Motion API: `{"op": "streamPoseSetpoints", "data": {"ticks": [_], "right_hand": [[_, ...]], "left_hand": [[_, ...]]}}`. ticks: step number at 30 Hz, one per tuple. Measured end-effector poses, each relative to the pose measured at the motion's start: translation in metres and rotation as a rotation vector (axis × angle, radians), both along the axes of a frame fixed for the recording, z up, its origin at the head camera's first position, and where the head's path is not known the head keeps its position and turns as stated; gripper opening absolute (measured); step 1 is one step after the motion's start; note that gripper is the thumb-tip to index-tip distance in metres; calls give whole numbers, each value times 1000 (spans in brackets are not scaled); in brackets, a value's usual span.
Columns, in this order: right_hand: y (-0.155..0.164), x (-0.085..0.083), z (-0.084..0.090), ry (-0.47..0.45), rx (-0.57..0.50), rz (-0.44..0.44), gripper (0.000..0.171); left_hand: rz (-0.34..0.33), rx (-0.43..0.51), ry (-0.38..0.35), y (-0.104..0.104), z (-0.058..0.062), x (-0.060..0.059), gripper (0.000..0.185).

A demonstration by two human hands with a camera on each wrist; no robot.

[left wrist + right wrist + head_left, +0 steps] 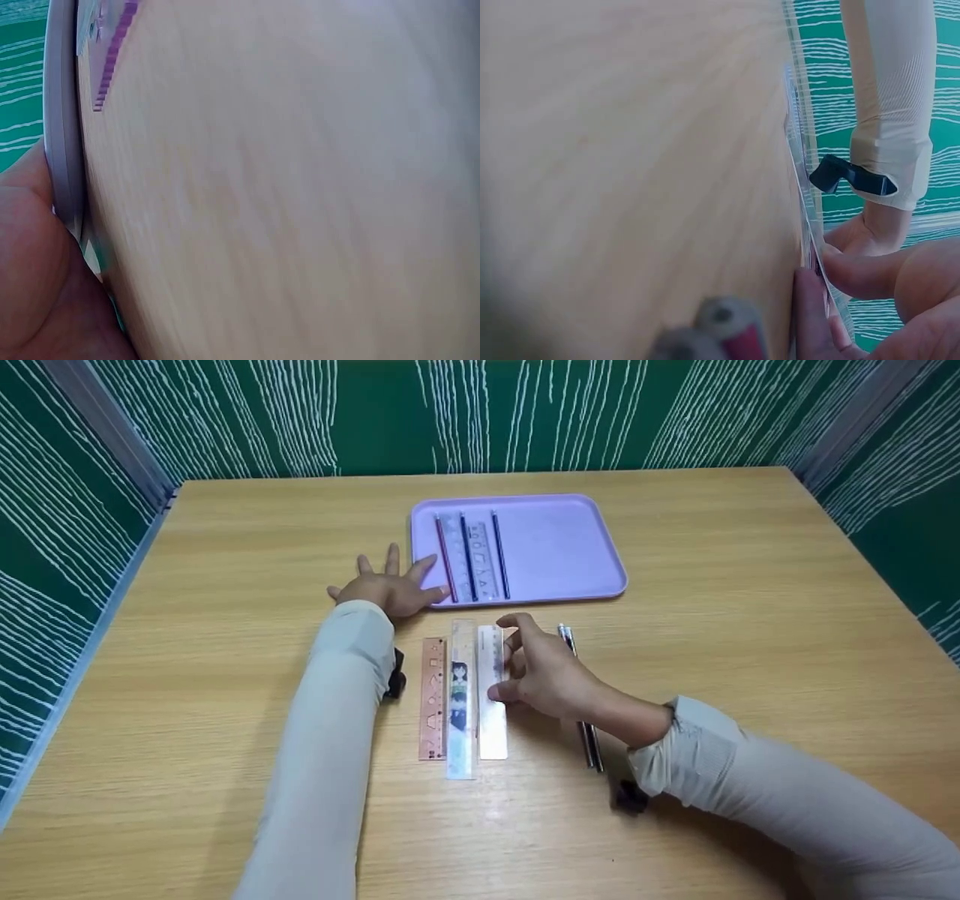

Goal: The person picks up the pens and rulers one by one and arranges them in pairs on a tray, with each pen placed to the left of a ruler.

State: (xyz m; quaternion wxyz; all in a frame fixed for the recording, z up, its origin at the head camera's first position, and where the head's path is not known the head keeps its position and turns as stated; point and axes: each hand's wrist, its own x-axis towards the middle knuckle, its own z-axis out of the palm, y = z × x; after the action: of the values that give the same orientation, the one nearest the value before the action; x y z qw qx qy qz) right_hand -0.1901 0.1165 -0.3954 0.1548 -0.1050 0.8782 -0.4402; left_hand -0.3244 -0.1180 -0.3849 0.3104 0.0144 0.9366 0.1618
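The right hand (547, 679) curls its grip around the right edge of a frosted clear ruler (492, 697), thumb and fingertips pinching it where it lies flat on the wooden counter (225, 585). In the right wrist view the fingertips (810, 315) press that ruler's edge against the wood. This ruler sits at the 3 o'clock end of a row of three: a clear ruler with a cartoon figure (461, 701) lies in the middle, touching it, and a copper-coloured stencil ruler (433, 699) lies at the 9 o'clock side. Two pens (583, 712) lie just beside the right hand at 3 o'clock, partly hidden by the wrist.

The left hand (386, 585) rests flat on the counter with fingers spread, gripping nothing, its fingertips touching the left rim of the lilac tray (570, 547) at 12 o'clock. Inside the tray lie a clear stencil ruler (475, 556) and three pens (469, 556) side by side
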Motion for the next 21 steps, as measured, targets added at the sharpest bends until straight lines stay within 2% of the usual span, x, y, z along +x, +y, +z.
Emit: {"op": "streamPoseSetpoints", "data": {"ticks": [7,11,16,21], "right_hand": [[1,4,-1,-149,-217,-41,95],[6,4,-1,-222,-353,-52,86],[15,0,-4,-246,-396,-45,69],[21,-7,-4,-248,-404,-66,63]], "left_hand": [[1,-4,-4,0,0,0,78],[8,3,-3,-1,0,0,78],[-2,8,-11,-1,2,2,79],[-4,4,3,-1,3,3,78]]}}
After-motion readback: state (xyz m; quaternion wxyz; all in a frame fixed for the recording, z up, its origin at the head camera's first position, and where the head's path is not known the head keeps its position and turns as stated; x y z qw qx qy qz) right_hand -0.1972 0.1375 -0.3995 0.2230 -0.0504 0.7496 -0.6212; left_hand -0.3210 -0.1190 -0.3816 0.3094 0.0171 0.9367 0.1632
